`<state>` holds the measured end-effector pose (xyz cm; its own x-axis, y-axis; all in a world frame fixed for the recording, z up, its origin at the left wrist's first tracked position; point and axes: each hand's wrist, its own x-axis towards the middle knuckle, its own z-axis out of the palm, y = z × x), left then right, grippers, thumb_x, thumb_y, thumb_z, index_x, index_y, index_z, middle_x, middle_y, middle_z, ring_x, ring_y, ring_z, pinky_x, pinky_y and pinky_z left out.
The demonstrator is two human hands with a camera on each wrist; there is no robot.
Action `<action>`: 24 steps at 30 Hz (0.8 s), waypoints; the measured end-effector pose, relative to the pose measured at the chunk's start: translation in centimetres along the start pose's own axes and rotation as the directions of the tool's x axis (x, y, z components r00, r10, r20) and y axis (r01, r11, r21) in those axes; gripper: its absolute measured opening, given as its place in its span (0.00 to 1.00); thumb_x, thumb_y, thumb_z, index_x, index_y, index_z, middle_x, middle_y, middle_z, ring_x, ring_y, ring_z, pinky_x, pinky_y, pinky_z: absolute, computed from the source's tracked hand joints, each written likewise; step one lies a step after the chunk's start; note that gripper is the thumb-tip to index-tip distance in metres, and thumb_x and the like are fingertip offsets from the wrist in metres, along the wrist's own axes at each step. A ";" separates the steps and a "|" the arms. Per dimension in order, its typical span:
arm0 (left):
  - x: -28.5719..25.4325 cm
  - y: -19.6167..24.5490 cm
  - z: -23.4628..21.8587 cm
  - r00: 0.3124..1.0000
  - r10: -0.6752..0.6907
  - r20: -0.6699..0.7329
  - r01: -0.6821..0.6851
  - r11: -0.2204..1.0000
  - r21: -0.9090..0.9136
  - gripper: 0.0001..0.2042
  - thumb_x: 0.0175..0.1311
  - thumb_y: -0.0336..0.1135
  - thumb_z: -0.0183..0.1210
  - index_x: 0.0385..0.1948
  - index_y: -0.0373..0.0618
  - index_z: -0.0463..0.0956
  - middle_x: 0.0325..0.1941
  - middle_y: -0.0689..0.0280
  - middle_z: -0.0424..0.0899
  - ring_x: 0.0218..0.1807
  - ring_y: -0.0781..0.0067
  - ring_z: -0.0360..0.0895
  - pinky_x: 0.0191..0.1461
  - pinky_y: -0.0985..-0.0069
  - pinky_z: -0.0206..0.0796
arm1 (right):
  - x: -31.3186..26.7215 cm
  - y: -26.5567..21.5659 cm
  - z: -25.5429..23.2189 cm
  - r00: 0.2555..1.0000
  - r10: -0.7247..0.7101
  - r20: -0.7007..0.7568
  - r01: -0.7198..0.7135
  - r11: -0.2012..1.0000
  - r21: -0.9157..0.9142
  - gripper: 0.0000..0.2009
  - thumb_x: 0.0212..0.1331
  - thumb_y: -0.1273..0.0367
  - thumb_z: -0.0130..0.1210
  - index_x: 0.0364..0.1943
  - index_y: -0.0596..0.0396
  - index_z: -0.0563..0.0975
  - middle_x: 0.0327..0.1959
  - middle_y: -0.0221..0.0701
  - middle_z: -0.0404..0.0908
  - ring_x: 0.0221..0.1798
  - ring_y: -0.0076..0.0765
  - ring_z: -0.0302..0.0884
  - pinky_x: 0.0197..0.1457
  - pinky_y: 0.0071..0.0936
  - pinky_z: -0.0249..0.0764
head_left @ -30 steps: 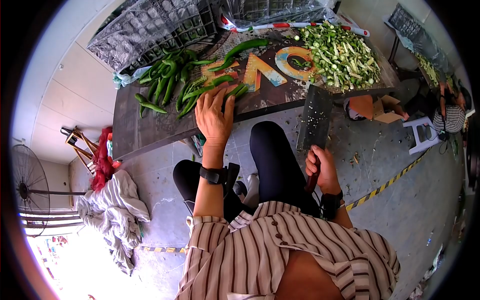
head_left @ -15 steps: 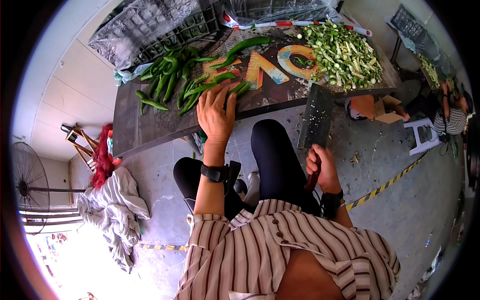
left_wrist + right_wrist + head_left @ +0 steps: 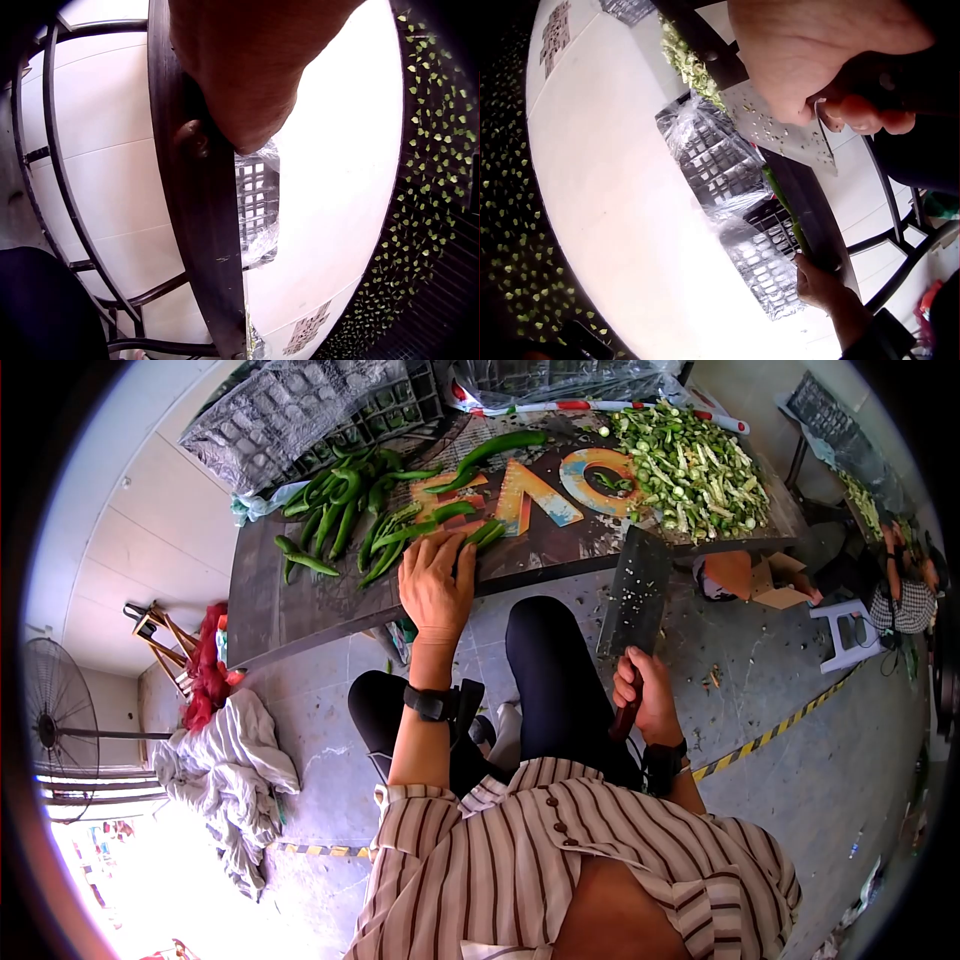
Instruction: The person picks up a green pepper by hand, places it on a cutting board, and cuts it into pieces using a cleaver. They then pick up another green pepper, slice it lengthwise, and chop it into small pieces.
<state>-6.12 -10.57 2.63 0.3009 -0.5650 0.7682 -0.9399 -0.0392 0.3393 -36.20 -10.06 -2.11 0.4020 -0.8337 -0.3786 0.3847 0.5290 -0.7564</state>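
Note:
On the table edge my left hand [image 3: 436, 588] holds green peppers [image 3: 487, 534], fingers bent over them and the thumb on the near side. Its fingertips and the covered part of the peppers are hidden. In the left wrist view the hand [image 3: 244, 75] hides what it holds. My right hand [image 3: 650, 695] grips a cleaver [image 3: 637, 590] by its dark red handle. The broad blade, specked with pale bits, hangs in front of the table edge, tip upward. A heap of whole green peppers [image 3: 335, 500] lies left of my left hand; a large chopped pile [image 3: 690, 475] sits at the right.
The dark table [image 3: 290, 615] bears big painted letters and one long pepper [image 3: 500, 448]. Plastic-wrapped black crates [image 3: 310, 425] stand behind it. Crumpled grey cloth [image 3: 235, 760] and a fan [image 3: 62, 730] are at left. Another person [image 3: 900, 595] sits at far right near a white stool [image 3: 845, 630].
The head view has shifted slightly, so the table sits a little further right and up. Both hands keep nearly the same pose, with the cleaver still beside the table edge.

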 end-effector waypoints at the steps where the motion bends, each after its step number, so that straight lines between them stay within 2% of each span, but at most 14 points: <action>1: 0.0 0.0 0.0 1.000 0.000 0.000 0.000 1.000 0.000 0.08 0.60 0.35 0.61 0.37 0.46 0.84 0.41 0.69 0.83 0.48 0.63 0.77 0.53 0.69 0.66 | 0.0 0.0 0.0 1.000 0.001 0.000 -0.001 1.000 0.000 0.07 0.67 0.63 0.50 0.34 0.48 0.68 0.21 0.22 0.65 0.16 0.19 0.61 0.19 0.23 0.62; 18: 0.0 0.0 0.1 1.000 0.012 -0.017 -0.012 1.000 0.000 0.07 0.60 0.34 0.61 0.36 0.46 0.84 0.40 0.69 0.83 0.47 0.63 0.77 0.52 0.69 0.67 | 0.2 0.1 0.0 1.000 0.019 0.001 -0.019 1.000 0.000 0.10 0.67 0.62 0.51 0.29 0.48 0.67 0.20 0.22 0.65 0.16 0.20 0.61 0.19 0.24 0.61; 24: 0.0 -0.1 0.2 1.000 0.018 -0.021 -0.018 1.000 0.004 0.07 0.59 0.34 0.61 0.36 0.46 0.84 0.40 0.70 0.83 0.47 0.63 0.78 0.52 0.69 0.67 | 0.4 0.4 -0.2 1.000 0.017 0.010 -0.017 1.000 -0.016 0.09 0.67 0.61 0.50 0.32 0.47 0.68 0.21 0.21 0.65 0.15 0.19 0.60 0.19 0.23 0.60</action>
<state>-6.04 -10.67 2.46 0.2872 -0.5479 0.7857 -0.9458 -0.0324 0.3231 -36.06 -10.22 -2.62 0.4164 -0.8231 -0.3862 0.3641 0.5402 -0.7587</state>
